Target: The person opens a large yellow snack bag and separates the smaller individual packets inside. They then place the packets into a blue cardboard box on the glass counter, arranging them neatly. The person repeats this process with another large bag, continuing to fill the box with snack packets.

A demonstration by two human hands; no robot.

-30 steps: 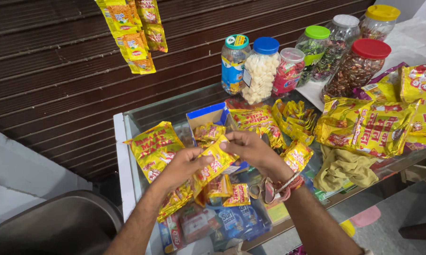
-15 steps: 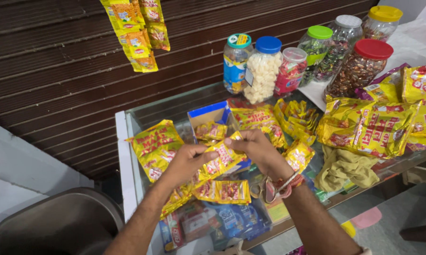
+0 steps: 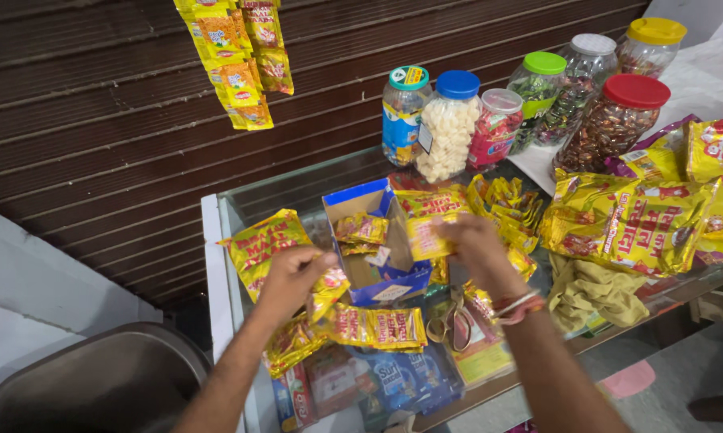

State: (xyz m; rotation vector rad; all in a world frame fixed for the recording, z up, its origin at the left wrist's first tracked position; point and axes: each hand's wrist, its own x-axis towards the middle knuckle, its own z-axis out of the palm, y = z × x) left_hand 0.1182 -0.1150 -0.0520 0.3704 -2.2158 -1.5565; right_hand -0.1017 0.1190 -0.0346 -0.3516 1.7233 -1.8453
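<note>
Sachets fill this glass counter (image 3: 297, 192). Left hand (image 3: 291, 277) pinches the end of a yellow sachet strip (image 3: 367, 326), which trails right along the near part of the counter. Right hand (image 3: 475, 247) grips a single yellow sachet (image 3: 427, 236), held just right of an open blue cardboard box (image 3: 375, 244) with a few sachets inside. Scissors (image 3: 450, 319) lie near the right wrist. Farther back stand lidded plastic jars (image 3: 450, 124) of sweets, with large yellow packets (image 3: 634, 224) on the right and a hanging sachet strip (image 3: 233, 56) at far left.

Yellow sachets (image 3: 369, 326) on counter; blue carton (image 3: 377, 240) beside labelled jars (image 3: 450, 124)
</note>
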